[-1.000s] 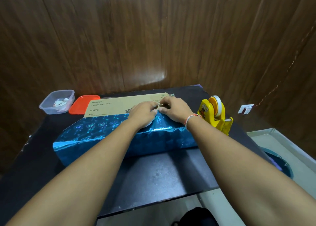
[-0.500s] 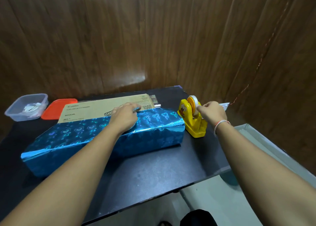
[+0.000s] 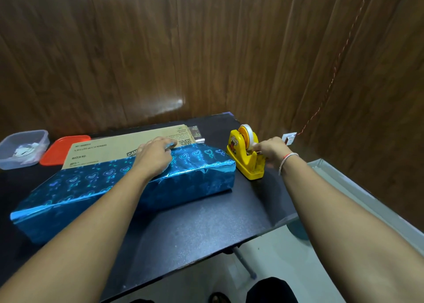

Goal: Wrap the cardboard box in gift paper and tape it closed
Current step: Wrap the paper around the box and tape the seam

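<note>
One clear plastic tub (image 3: 23, 148) with rounded corners was seen at the far left of the black table (image 3: 206, 229), with white scraps lying inside it. Just beside it, one flat orange-red lid (image 3: 64, 148) was laid on the table, its right edge tucked behind the box.

One long cardboard box (image 3: 110, 148) was placed across the middle of the table, its near face and most of its top covered by shiny blue gift paper (image 3: 91, 188) printed with holographic hearts; a strip of bare brown cardboard was left showing along the far side. On that strip, "BATCH NO." and "MFD." could be read, together with part of a logo beginning "CAN" and one QR code; the smaller print was too fine to be made out. A crumpled edge of foil paper was seen behind the box's far right corner.

The left hand (image 3: 153, 158) was pressed flat on the paper's far edge, fingers extended and relaxed.

One glossy yellow plastic tape dispenser (image 3: 243, 160), decorated with a cartoon sticker, was stood just right of the box, and one roll of tape (image 3: 249, 135) was mounted in it. The right hand (image 3: 273, 151), with thread bands worn at the wrist, was held at the dispenser's cutter end, the tape end pinched between curled fingertips.
</note>
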